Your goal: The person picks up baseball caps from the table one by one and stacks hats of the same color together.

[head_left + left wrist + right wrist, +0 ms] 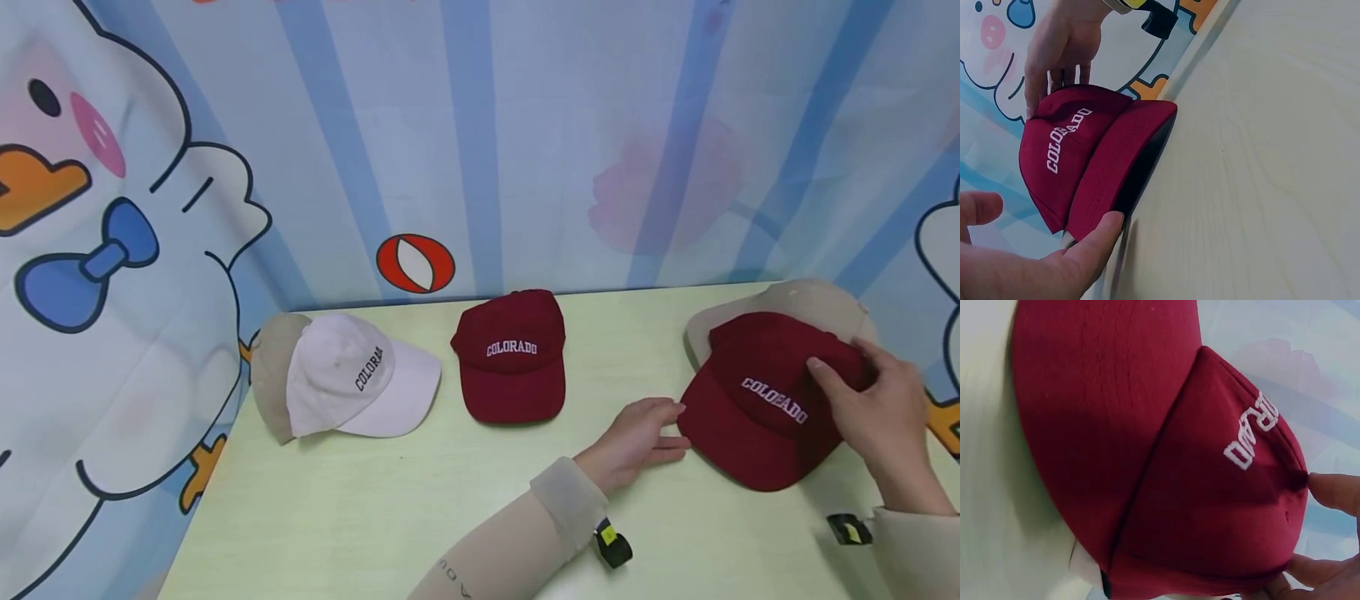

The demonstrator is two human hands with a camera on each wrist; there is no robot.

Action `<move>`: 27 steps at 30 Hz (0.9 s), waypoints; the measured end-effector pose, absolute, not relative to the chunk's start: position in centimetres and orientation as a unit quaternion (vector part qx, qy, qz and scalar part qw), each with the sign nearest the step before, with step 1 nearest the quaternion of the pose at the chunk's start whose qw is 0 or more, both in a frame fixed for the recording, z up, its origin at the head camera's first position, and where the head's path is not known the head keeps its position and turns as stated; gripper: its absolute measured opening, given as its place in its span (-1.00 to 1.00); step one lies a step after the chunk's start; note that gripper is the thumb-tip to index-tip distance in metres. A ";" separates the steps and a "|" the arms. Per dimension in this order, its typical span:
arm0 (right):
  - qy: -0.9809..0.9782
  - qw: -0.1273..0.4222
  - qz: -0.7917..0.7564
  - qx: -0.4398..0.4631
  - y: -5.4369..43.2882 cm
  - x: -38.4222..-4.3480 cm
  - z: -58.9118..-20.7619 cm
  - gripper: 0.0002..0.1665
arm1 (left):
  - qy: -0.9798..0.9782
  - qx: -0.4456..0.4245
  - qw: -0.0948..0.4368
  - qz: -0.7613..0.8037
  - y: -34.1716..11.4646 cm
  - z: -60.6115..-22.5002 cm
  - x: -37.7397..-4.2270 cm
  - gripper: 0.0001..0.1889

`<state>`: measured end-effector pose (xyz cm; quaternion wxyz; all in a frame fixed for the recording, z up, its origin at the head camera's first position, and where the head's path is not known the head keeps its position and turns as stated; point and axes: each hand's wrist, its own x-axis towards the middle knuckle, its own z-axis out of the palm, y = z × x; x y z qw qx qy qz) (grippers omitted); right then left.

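A maroon baseball cap with white COLORADO lettering is at the right of the table, overlapping a beige cap behind it. My right hand pinches the back of its crown, thumb on one side and fingers on the other; the right wrist view shows thumb and fingertips against the maroon cloth. At the brim's left edge, my left hand touches with fairly straight fingers. In the left wrist view one finger meets the brim, while the thumb stands apart from it.
Another maroon cap lies mid-table near the back edge. Left of it a white cap overlaps a beige cap. The pale wooden table meets a cartoon-printed curtain at the back and left.
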<state>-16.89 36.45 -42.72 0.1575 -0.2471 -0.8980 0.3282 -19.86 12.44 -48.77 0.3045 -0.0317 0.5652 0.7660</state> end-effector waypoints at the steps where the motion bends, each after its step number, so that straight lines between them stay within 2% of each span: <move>1: -0.897 0.159 0.334 -0.241 36.5 -16.9 -42.8 -0.18 | 0.563 -0.031 0.306 0.767 12.4 -48.9 -19.9 -0.55; 12: -0.874 0.150 0.399 -0.235 36.8 -16.8 -43.0 -0.17 | 0.563 -0.033 0.312 0.764 11.7 -49.3 -20.1 -0.66; 18: -0.860 0.166 0.440 -0.200 36.7 -16.7 -43.1 -0.28 | 0.566 -0.032 0.319 0.760 11.1 -49.2 -20.3 -0.76; 27: -0.810 0.165 0.535 -0.172 36.4 -17.0 -42.3 -0.52 | 0.578 -0.029 0.327 0.747 10.1 -48.9 -20.6 -0.78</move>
